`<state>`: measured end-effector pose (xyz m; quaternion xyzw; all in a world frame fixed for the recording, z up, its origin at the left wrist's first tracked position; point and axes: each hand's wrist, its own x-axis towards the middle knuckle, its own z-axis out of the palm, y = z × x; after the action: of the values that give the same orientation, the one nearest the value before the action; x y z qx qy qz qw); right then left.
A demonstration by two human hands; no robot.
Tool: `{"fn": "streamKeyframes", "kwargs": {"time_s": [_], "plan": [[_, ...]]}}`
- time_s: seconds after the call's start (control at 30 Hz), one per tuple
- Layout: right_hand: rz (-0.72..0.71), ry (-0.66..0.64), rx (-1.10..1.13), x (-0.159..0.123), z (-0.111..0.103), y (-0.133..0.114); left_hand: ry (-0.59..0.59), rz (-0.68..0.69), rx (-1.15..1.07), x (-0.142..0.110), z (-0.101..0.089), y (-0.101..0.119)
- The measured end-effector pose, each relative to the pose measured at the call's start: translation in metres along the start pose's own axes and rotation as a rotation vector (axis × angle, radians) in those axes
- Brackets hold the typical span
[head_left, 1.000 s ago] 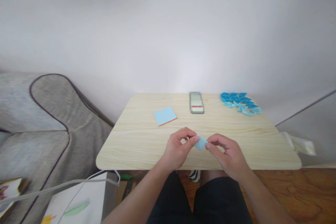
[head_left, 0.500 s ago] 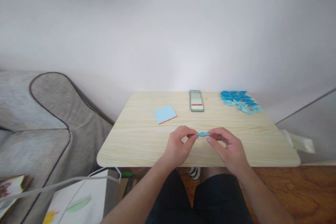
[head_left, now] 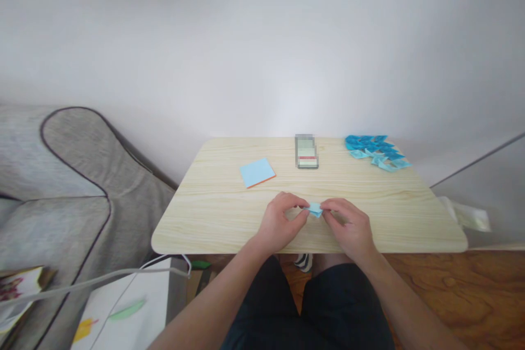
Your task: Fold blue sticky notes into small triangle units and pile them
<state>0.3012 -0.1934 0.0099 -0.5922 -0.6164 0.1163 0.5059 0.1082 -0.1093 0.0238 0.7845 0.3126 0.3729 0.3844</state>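
Observation:
Between my two hands is a small folded piece of light blue paper [head_left: 315, 209], above the near middle of the table. My left hand [head_left: 282, 222] pinches its left end between thumb and fingers. At the right end, my right hand [head_left: 348, 228] grips it the same way. A stack of light blue square paper [head_left: 257, 173] with an orange lower edge lies beyond my left hand. Toward the back right sits a cluster of folded paper pieces [head_left: 373, 147], darker blue behind and pale blue in front.
A phone [head_left: 307, 152], its screen blurred, lies near the back edge of the pale wooden table [head_left: 217, 213]. The white wall [head_left: 254, 54] rises behind. On the left are a grey sofa [head_left: 82, 169], a white box [head_left: 131, 301] and a pale cable [head_left: 102, 279].
The folded paper has turned, so a flatter face with a point toward me now shows. My right hand has moved slightly left, closer to my left hand. The view has tilted slightly.

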Motion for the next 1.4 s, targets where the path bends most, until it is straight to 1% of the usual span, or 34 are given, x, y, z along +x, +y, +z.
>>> {"fn": "streamKeyframes", "kwargs": {"time_s": [0.13, 0.33, 0.43, 0.57, 0.63, 0.77, 0.93, 1.07, 1.17, 1.23, 1.4], "plan": [[0.021, -0.023, 0.006, 0.0, 0.0, 0.002, 0.033, 0.016, 0.017, 0.001, 0.004, -0.001], [0.111, -0.062, 0.038, -0.003, 0.001, 0.002, 0.058, 0.03, 0.086, -0.001, 0.009, -0.002], [0.107, -0.057, 0.07, -0.002, 0.001, 0.001, 0.076, 0.012, 0.085, -0.001, 0.01, -0.004], [0.066, -0.065, 0.063, 0.0, 0.001, -0.001, 0.093, -0.014, 0.107, -0.003, 0.011, -0.006], [0.027, -0.081, 0.041, 0.0, 0.002, 0.0, 0.074, -0.006, 0.145, -0.004, 0.009, -0.007], [-0.061, -0.143, -0.036, -0.002, 0.005, 0.004, -0.023, 0.057, 0.271, -0.009, 0.005, -0.005], [-0.133, -0.214, -0.146, -0.006, 0.006, 0.009, -0.111, 0.132, 0.424, -0.014, 0.002, -0.002], [-0.184, -0.282, -0.256, -0.007, 0.004, 0.009, -0.173, 0.177, 0.494, -0.016, 0.002, -0.002], [-0.186, -0.307, -0.287, -0.007, 0.003, 0.01, -0.196, 0.178, 0.508, -0.016, 0.002, -0.004], [-0.168, -0.304, -0.275, -0.008, 0.003, 0.011, -0.191, 0.162, 0.503, -0.016, 0.002, -0.005], [-0.111, -0.235, -0.212, -0.01, 0.003, 0.013, -0.168, 0.128, 0.501, -0.016, 0.002, -0.008]]}}
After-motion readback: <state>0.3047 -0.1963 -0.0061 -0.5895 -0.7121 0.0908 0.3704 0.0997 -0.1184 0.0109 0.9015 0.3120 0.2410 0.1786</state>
